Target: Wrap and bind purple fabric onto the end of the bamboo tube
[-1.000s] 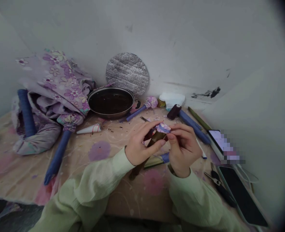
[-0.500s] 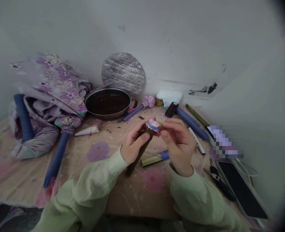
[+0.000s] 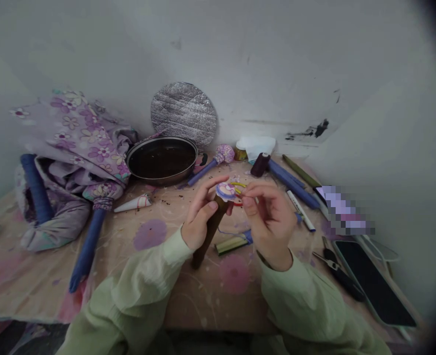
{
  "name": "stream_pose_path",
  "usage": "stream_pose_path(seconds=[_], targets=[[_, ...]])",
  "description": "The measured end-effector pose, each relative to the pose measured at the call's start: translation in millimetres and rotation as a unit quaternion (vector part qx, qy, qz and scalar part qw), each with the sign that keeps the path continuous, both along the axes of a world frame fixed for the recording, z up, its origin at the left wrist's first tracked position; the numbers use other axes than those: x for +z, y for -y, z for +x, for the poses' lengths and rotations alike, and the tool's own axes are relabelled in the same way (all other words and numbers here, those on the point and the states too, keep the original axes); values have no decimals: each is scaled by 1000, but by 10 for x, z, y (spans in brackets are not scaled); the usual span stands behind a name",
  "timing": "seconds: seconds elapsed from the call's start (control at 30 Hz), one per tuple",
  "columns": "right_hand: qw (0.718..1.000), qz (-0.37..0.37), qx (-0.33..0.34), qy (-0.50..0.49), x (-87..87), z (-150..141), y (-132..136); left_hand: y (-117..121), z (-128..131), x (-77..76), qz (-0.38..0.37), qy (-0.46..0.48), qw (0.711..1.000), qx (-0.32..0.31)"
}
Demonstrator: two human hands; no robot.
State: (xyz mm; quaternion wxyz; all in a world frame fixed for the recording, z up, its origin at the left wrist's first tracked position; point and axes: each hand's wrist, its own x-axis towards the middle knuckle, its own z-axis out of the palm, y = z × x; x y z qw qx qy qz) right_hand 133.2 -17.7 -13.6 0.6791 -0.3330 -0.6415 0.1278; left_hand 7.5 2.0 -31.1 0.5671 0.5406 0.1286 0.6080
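In the head view, my left hand (image 3: pixel 199 214) is wrapped round the upper end of a dark brown tube (image 3: pixel 211 229), which leans with its lower end near the table. A purple and white patterned piece of cloth (image 3: pixel 225 190) covers the tube's top. My right hand (image 3: pixel 272 217) is closed in a pinch on a thin yellow rubber band (image 3: pixel 237 185), drawn out to the right of the cloth. Something red shows just under the band. Below the hands lies a short olive piece wrapped partly in blue (image 3: pixel 233 244).
A black pan (image 3: pixel 162 160) stands at the back, near a round silver mat (image 3: pixel 184 114) against the wall. Floral cloth with blue tubes (image 3: pixel 88 246) fills the left. Rightward are a dark thread spool (image 3: pixel 260 164), a marker (image 3: pixel 301 211), scissors (image 3: pixel 338 276) and a phone (image 3: pixel 373 282).
The tube's covered top has shifted slightly left with my left hand. My right hand has drawn away from it, and the yellow band now shows stretched between them.
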Motion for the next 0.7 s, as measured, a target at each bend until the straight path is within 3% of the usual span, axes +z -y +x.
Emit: stream_pose_path(seconds=[0.17, 0.33, 0.5, 0.7], targets=[[998, 27, -45, 43, 1, -7, 14, -11, -6, 4, -4, -7, 1000, 0], [995, -17, -54, 80, 42, 4, 31, -1, -14, -28, 3, -30, 999, 21], [991, -56, 7, 120, 54, 10, 34, -11, -22, -18, 13, -60, 997, 56], [986, -143, 66, 47, -1, 11, 22, -65, -16, -39, 14, -48, 995, 85]])
